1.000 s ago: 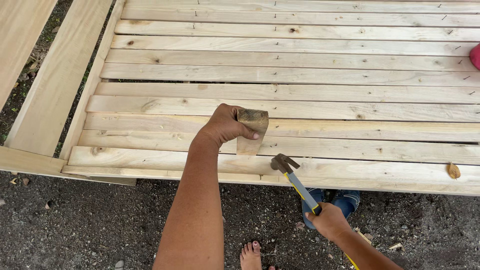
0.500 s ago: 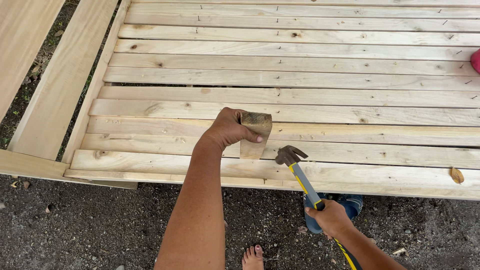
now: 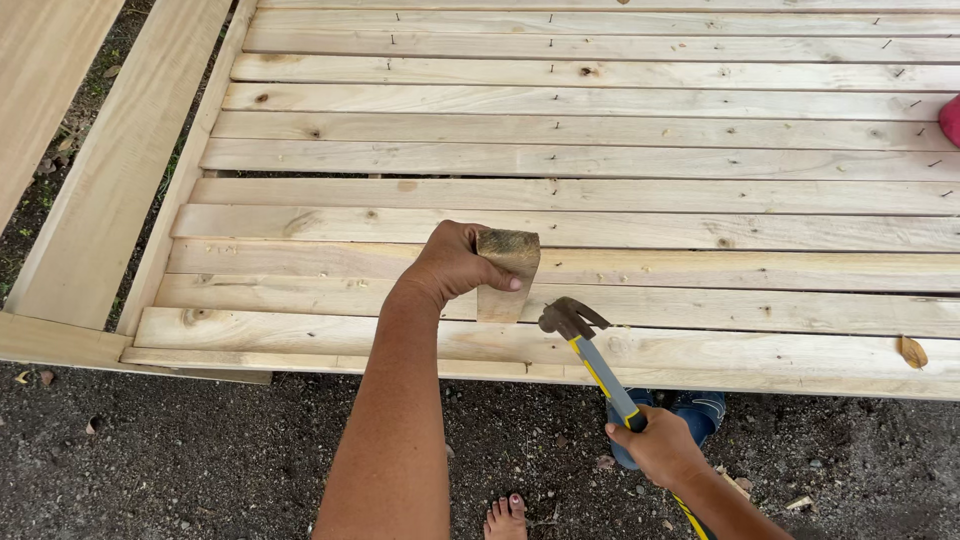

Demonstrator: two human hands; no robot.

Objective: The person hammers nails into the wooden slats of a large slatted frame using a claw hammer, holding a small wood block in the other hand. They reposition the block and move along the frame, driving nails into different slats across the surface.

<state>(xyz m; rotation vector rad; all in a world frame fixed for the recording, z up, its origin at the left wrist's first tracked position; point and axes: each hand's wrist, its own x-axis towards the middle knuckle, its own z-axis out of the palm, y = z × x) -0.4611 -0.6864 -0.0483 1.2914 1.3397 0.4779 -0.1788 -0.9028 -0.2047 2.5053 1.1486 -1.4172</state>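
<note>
Head view: right hand point(image 3: 660, 447) grips a yellow-handled claw hammer point(image 3: 590, 355), head resting on the nearest slat point(image 3: 300, 335). Left hand point(image 3: 455, 262) wraps a small wooden block point(image 3: 508, 275) upright, seemingly touching the slats; a pink object point(image 3: 950, 120) sits far right.

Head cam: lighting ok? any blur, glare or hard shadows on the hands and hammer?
Head view: soft, even daylight, no glare on the pale slats; only faint shadow under the left hand and its wood block. Hammer head and right hand are sharp, no motion blur. Slats bow slightly toward the edges, mild wide-angle distortion.
</note>
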